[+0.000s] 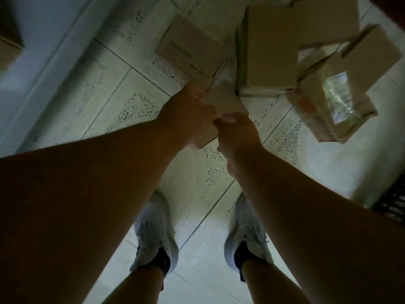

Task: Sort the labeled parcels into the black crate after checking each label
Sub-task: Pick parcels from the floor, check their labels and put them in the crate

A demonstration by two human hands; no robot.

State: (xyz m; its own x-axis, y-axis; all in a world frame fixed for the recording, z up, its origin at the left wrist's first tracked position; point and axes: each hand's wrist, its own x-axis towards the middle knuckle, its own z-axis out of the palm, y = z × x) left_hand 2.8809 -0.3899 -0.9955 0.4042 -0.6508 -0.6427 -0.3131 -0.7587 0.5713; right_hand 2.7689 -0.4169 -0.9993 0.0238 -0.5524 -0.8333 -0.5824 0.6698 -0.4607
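Both hands grip small parcel (221, 106): my left hand (188, 115) at its left edge, right hand (237, 137) at near corner; black crate (392, 205) lies off right, nearer right hand.

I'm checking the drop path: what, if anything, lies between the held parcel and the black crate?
Both the left hand and right hand grip the small parcel. The black crate shows only at the right edge; bare floor lies between, nothing visibly blocking.
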